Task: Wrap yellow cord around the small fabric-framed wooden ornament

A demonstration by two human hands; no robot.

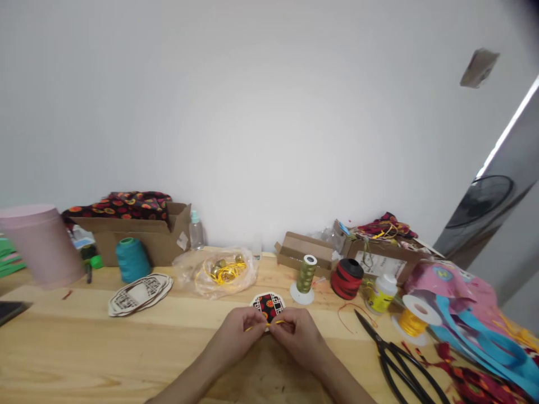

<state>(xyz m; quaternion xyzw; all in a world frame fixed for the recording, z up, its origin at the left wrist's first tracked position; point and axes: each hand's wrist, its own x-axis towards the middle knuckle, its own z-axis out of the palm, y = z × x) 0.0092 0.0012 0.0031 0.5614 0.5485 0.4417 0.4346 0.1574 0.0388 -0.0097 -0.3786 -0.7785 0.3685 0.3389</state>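
My left hand [243, 330] and my right hand [298, 335] meet at the middle of the wooden table. Both have their fingers pinched on a thin yellow cord [277, 322], whose ends run out beside the fingertips. Just behind the fingertips is a decorated piece [268, 303] with a white lattice-patterned border and a dark floral fabric centre. Its near part is covered by my fingers, so I cannot tell whether the cord is fixed to it.
Black scissors [389, 349] lie at the right, by a yellow cord spool [415, 321] and a glue bottle [382, 293]. Behind my hands are a green thread spool [306, 275] and a plastic bag [217, 273] of bells and cord. Patterned cutouts [138, 293] are stacked left, near teal thread [132, 261].
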